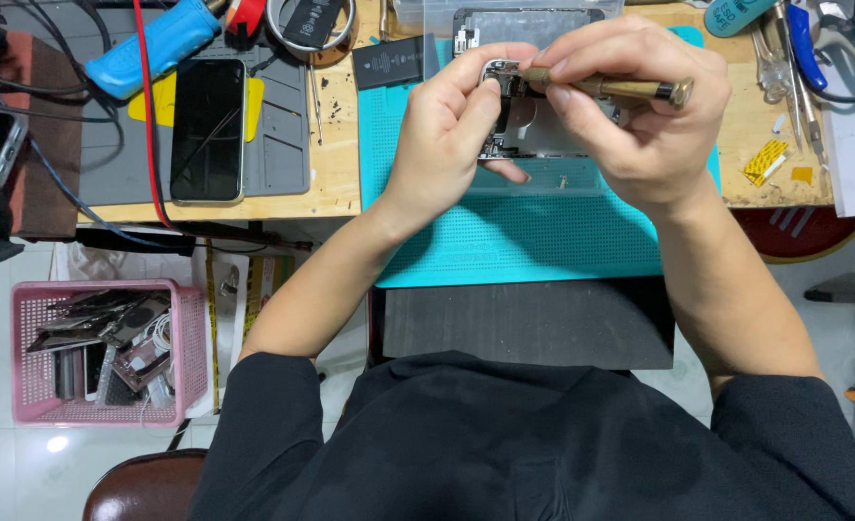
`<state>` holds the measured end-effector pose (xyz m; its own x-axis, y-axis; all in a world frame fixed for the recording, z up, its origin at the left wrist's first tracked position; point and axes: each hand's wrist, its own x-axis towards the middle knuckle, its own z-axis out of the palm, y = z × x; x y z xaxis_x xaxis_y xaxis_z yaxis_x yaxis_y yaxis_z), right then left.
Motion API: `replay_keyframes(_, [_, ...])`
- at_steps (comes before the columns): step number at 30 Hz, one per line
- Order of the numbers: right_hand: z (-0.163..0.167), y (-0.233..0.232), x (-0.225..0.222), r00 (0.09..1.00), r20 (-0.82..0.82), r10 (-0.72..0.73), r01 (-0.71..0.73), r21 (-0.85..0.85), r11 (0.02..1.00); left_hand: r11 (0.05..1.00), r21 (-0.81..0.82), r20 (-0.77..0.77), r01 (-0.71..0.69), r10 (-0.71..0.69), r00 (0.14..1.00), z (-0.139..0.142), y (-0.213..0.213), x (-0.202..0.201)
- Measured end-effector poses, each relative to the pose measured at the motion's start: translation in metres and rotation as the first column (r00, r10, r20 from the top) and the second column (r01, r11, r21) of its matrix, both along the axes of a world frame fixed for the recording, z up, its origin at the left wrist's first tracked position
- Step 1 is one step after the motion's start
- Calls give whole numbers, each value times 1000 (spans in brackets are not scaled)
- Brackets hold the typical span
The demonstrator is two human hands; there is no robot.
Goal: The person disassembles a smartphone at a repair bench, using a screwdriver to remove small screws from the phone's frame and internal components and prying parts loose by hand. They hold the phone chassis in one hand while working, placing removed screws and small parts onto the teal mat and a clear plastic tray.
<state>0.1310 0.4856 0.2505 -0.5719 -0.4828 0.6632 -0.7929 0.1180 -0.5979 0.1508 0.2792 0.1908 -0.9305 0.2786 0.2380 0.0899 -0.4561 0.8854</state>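
- Opened phone chassis (529, 125): held above teal mat (514, 236), long axis roughly left-right.
- Left hand (447, 130): fingers clamped on chassis left end.
- Right hand (630, 106): fingers pinching brass screwdriver (606, 87), tip pointing left into chassis corner.
- Desk (336, 183): black phone (207, 130) lying well left.

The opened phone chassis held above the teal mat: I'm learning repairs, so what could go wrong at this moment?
1. The left hand pinches the opened grey phone chassis in the air; a slip could drop it onto the teal perforated mat.
2. The right hand works the brass-handled screwdriver at its top corner; the tip might skid onto nearby parts.
3. A freed screw could fall and be lost.
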Motion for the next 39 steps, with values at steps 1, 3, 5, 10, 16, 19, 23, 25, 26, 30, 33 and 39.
replay_keyframes(1, [2,-1,0,1000,-25,-5,6,16,1000,1000,-12,-11,-14,14,1000,0,0,1])
replay_keyframes(3, [8,-2,2,996,-84,-15,19,54,998,998,-36,-32,-42,41,999,0,2,2])
replay_keyframes(5, [14,-4,5,990,-139,-12,25,88,996,994,-71,-44,-83,80,996,0,4,5])
replay_keyframes(10, [33,-11,14,968,-250,-18,62,172,983,970,-154,-127,-190,171,977,1,7,8])
replay_keyframes(16, [37,-17,19,963,-244,-112,154,160,975,937,-208,-162,-280,249,955,2,9,9])
replay_keyframes(19, [28,-19,21,982,-158,-100,106,32,994,891,-278,-229,-358,301,926,2,8,10])
replay_keyframes(23, [20,-20,23,980,-133,-151,151,-9,988,856,-288,-291,-430,349,890,0,8,10])
replay_keyframes(25, [21,-19,25,978,-114,-175,179,20,984,848,-281,-302,-448,365,881,-1,7,9])
replay_keyframes(26, [22,-19,26,977,-117,-181,186,33,982,847,-281,-296,-451,370,881,-1,7,8])
replay_keyframes(30, [30,-17,31,979,-122,-165,178,102,979,847,-282,-302,-450,367,880,-3,8,10])
replay_keyframes(33, [35,-20,36,968,-137,-209,226,130,965,843,-276,-316,-461,373,872,-4,9,11])
replay_keyframes(39, [37,-28,34,924,-217,-313,352,172,920,851,-224,-338,-475,390,857,-4,6,10])
